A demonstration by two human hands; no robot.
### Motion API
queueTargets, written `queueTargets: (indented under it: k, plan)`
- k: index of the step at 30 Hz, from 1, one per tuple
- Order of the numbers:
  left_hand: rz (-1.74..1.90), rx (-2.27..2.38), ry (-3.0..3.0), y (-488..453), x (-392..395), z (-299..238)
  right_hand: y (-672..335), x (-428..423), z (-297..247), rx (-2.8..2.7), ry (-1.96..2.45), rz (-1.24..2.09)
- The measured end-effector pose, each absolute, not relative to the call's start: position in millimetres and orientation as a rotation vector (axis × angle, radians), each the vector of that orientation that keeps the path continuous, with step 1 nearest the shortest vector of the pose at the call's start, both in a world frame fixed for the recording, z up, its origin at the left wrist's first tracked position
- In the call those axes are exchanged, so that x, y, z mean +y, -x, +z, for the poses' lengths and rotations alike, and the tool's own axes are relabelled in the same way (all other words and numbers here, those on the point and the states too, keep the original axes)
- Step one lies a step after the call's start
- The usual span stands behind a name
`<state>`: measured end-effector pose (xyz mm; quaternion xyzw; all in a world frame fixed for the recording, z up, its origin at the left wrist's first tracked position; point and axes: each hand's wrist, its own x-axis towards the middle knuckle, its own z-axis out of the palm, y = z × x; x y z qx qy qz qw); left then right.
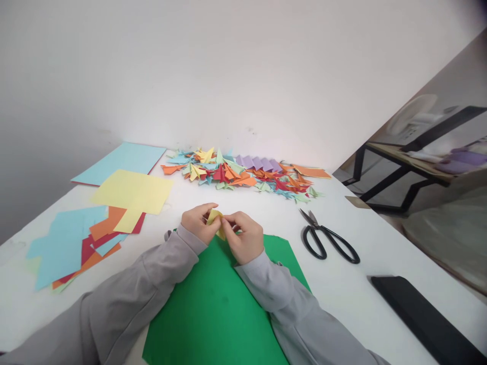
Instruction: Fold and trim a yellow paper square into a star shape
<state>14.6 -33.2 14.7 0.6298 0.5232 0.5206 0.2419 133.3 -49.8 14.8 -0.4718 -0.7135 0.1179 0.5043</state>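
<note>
Between my two hands is a small piece of yellow paper (213, 217), partly hidden by the fingers. My left hand (199, 222) is closed on its left side, thumb across the front. My right hand (244, 237) pinches the other side between thumb and fingers. How far the paper is folded I cannot make out. Both hands are above the far part of a green sheet (220, 309) on the white table. Beyond them, along the wall, lies a heap of small folded paper planes (232, 175) in several colours.
Black-handled scissors (326, 235) lie partly open on the right, near a long black object (422, 314). Loose coloured paper pieces (68, 241), a yellow sheet (131, 190) and a light blue sheet (124, 161) spread over the left. An orange paper stack (314, 173) lies at the back right.
</note>
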Motion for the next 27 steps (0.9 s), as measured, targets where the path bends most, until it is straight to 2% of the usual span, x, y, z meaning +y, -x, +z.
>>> queueTargets:
  k: [8,20,23,27]
  plan:
    - [1.429,1.194,-1.362,-18,-30,14,-133,-53,14,-1.711,1.148,0.273]
    - [1.468,1.221,-1.257,-15,-24,11,-131,-62,21,-1.617,1.178,0.204]
    - [1.464,1.156,-1.133,-15,-24,15,-133,-58,20,-1.477,1.22,0.393]
    - [1.384,1.056,-1.079,-17,-27,21,-135,-45,13,-1.246,1.196,0.912]
